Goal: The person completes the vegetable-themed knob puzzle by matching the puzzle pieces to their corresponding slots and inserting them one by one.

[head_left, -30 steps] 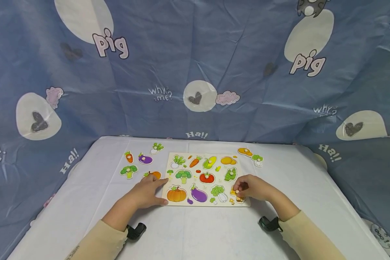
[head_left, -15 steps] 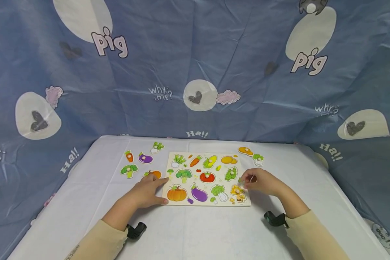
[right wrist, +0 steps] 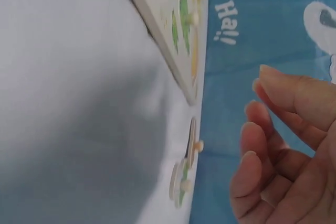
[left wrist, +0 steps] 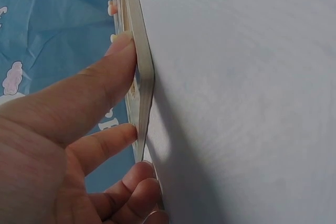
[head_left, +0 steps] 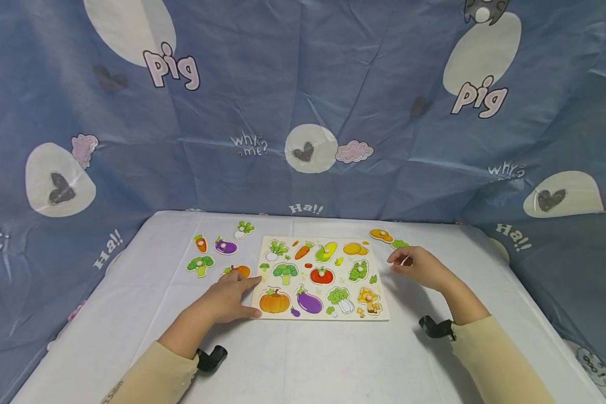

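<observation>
A wooden vegetable puzzle board (head_left: 297, 292) lies flat on the white table. My left hand (head_left: 225, 300) rests at its left edge, and in the left wrist view the thumb (left wrist: 107, 74) and index fingertip touch the board's side. Seated in the board are a mushroom piece (head_left: 369, 299), a tomato piece (head_left: 321, 276), a corn piece (head_left: 326, 252) and a green asparagus-like piece (head_left: 358, 271). My right hand (head_left: 419, 266) hovers off the board's right side, loosely curled and holding nothing. Just beyond it are a bok choy piece (head_left: 399, 244), partly hidden, and a potato piece (head_left: 381, 235).
Left of the board lie a carrot piece (head_left: 200, 243), an eggplant piece (head_left: 225, 246), a radish piece (head_left: 244, 229) and a broccoli piece (head_left: 200, 266). A pumpkin piece (head_left: 240, 271) is partly behind the left hand. A blue printed cloth (head_left: 303, 185) hangs behind the table.
My right hand has let go of the mushroom piece and moved up and right, off the board towards the bok choy piece. The left hand stays at the board's edge.
</observation>
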Action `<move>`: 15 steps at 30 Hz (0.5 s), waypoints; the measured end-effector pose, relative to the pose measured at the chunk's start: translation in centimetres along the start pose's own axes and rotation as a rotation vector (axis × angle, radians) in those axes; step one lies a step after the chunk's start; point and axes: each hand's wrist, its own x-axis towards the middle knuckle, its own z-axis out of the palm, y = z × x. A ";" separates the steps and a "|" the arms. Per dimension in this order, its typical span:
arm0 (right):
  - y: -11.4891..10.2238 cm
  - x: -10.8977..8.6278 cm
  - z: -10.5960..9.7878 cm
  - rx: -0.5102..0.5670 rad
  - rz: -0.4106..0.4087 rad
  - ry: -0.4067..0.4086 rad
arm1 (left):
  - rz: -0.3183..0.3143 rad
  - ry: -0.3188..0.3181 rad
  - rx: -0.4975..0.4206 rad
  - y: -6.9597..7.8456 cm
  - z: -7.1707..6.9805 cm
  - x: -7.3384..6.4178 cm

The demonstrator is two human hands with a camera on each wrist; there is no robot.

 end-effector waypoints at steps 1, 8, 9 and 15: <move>0.1 0.2 -0.2 -0.001 0.007 0.011 | 0.000 0.001 0.000 0.0 0.0 0.0; 1.3 1.6 -1.1 -0.019 0.050 0.091 | -0.001 0.001 -0.005 0.0 0.0 0.0; 1.5 1.7 -1.2 -0.024 0.054 0.101 | 0.000 -0.001 -0.006 0.0 0.0 0.0; 2.4 2.6 -1.4 -0.019 0.089 0.129 | 0.003 -0.001 -0.004 -0.1 0.1 0.0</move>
